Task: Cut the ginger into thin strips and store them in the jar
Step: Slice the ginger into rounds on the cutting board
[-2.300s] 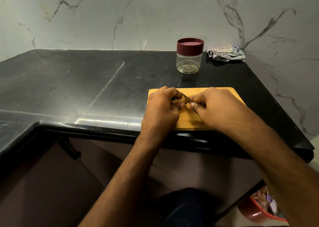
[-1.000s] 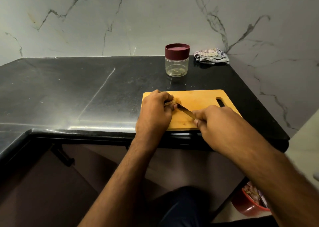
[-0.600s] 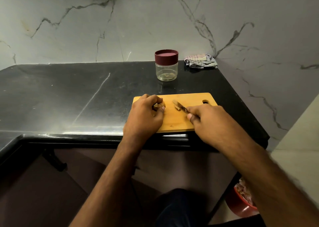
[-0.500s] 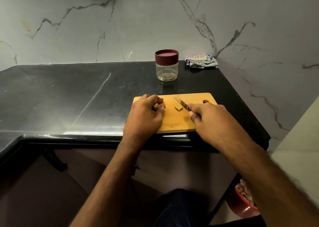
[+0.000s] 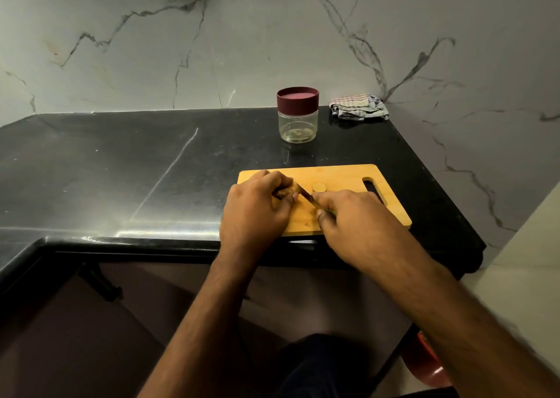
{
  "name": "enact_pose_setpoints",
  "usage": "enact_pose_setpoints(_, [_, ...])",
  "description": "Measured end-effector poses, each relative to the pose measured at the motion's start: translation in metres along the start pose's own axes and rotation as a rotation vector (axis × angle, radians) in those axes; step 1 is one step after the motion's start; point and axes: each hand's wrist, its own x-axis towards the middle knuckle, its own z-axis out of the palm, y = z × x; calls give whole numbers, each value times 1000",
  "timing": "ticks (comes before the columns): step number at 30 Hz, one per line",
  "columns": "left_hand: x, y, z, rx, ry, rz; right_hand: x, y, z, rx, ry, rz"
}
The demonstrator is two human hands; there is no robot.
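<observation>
A wooden cutting board [image 5: 348, 176] lies on the black counter near its front edge. My left hand [image 5: 257, 209] grips a brown piece of ginger [image 5: 286, 191] on the board's left part. My right hand [image 5: 357, 225] holds a small knife [image 5: 306, 196], whose blade rests against the ginger's right end. One cut ginger slice [image 5: 319, 187] lies on the board just right of the blade. The clear jar [image 5: 297, 119] with a maroon lid stands shut behind the board.
A folded checked cloth [image 5: 359, 106] sits in the back right corner by the marble wall. The black counter [image 5: 121, 170] stretches far to the left. A red bin [image 5: 424, 367] is on the floor at lower right.
The knife blade moved left from the cut slice back against the ginger in my left hand. The slice stays on the board. The camera view shifted slightly.
</observation>
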Motion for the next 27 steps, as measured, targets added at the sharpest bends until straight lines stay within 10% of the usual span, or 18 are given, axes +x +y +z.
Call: enact_pose_setpoints(27, [4,0,3,-10,-90,-30,-12,2,7,85,122,-18])
